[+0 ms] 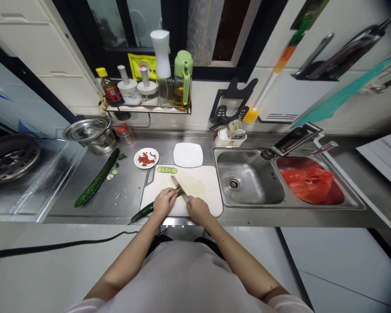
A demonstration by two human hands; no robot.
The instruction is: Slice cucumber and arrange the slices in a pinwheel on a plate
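The left hand (pixel 164 202), half curled, is holding 1 cucumber (pixel 144 212), apparently for steadiness; the right hand (pixel 198 210), wrapped closed, is gripping the knife (pixel 176 181), likely for blade control.

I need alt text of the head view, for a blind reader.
A person's left hand steadies a cucumber on a white cutting board while the right hand holds a knife at its end. Cucumber slices lie in a row near the board's far edge. Around it are a plate of red pieces, a white dish, another cucumber and a steel sink.
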